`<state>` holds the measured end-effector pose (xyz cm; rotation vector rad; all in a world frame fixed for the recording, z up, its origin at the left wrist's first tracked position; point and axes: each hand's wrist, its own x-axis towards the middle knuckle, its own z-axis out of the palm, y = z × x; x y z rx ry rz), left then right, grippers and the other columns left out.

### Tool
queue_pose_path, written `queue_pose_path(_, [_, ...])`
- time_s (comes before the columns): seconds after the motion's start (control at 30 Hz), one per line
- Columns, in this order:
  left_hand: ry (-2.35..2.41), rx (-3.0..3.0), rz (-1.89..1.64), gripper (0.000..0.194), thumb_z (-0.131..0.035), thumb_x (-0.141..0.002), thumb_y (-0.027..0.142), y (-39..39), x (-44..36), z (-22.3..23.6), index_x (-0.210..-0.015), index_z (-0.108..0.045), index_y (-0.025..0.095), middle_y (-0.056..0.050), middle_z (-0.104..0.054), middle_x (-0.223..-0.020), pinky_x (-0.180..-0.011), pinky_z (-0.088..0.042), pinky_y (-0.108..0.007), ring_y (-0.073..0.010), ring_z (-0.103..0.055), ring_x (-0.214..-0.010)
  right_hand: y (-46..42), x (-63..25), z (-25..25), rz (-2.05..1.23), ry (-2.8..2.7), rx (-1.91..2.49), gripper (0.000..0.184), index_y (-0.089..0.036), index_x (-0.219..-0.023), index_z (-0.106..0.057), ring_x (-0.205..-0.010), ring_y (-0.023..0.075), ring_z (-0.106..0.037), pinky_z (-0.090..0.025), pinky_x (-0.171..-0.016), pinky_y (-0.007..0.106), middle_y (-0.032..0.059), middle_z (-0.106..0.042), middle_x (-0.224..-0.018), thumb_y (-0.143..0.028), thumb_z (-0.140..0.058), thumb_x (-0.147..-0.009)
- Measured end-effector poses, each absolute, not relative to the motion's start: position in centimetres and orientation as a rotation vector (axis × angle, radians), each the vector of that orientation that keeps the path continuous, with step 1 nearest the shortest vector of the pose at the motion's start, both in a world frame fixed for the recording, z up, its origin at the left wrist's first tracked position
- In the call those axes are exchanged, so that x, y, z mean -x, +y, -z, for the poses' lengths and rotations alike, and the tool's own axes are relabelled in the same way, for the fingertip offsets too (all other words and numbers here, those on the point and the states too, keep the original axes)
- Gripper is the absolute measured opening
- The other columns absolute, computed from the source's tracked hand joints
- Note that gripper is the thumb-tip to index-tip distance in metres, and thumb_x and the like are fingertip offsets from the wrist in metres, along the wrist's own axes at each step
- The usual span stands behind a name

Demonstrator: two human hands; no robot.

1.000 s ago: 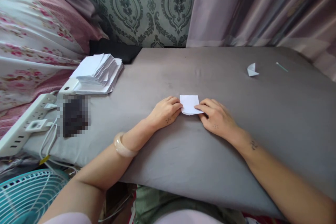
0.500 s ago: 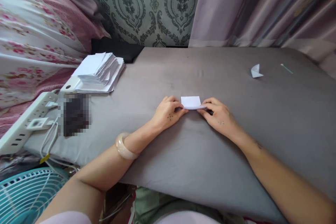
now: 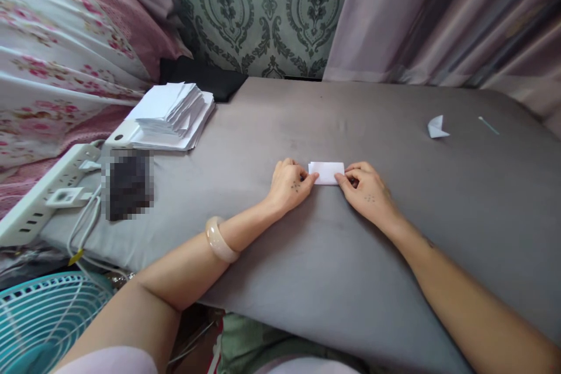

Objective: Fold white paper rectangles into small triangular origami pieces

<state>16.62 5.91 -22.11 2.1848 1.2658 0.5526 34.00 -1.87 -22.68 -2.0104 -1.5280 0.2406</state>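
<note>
A small white sheet of paper (image 3: 326,173), folded over into a flat oblong, lies at the middle of the grey-covered table (image 3: 307,257). My left hand (image 3: 291,184) pinches its left end, thumb on top and the other fingers curled behind. At the right end, my right hand (image 3: 363,187) grips the paper between thumb and fingertips. The two layers do not quite line up at the upper left corner. A pale bangle (image 3: 221,241) circles my left wrist.
Stacked white paper (image 3: 166,114) stands at the back left, near a white power strip (image 3: 48,193) with cables. A pixelated dark object (image 3: 129,184) lies before it. Far right are a folded paper piece (image 3: 437,127) and a thin stick (image 3: 488,125). A fan (image 3: 48,315) stands lower left.
The near part of the paper has been folded up and away from me, turning the square into a narrower oblong. Both thumbs have come onto its front. The view has shifted slightly.
</note>
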Motion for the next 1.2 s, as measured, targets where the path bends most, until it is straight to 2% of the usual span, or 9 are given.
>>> queue_pose_path(0.37, [1.306,-2.208,-0.559,0.028,-0.064,-0.081,0.04,6.6,-16.9,22.5,-0.066,-0.068,0.017,-0.009,-0.063,-0.086,-0.085,-0.048,-0.039,-0.0248,-0.056,-0.092,-1.2,-34.2,22.5,-0.244,-1.563,2.086,0.033,-0.021,-0.063,-0.062,-0.069,0.0169,-0.059,-0.045,-0.066,0.036,0.0056,-0.063,-0.098,-0.046,-0.054,-0.084])
queue_pose_path(0.77, [1.299,-2.236,-0.57,0.029,-0.055,-0.084,0.034,6.5,-16.9,22.8,-0.063,-0.065,0.017,-0.01,-0.062,-0.085,-0.086,-0.048,-0.041,-0.0245,-0.055,-0.091,-1.0,-34.4,22.2,-0.328,-1.519,2.123,0.032,-0.022,-0.061,-0.063,-0.069,0.0163,-0.059,-0.043,-0.062,0.034,0.0043,-0.064,-0.098,-0.047,-0.06,-0.08])
queue_pose_path(1.2, [1.299,-2.218,-0.534,0.024,-0.058,-0.082,0.032,6.6,-16.8,22.3,-0.064,-0.064,0.017,-0.008,-0.062,-0.084,-0.085,-0.048,-0.039,-0.0235,-0.055,-0.091,-0.7,-34.6,22.6,-0.298,-1.529,2.113,0.032,-0.022,-0.06,-0.063,-0.068,0.0168,-0.058,-0.042,-0.06,0.034,0.0045,-0.064,-0.095,-0.048,-0.061,-0.079])
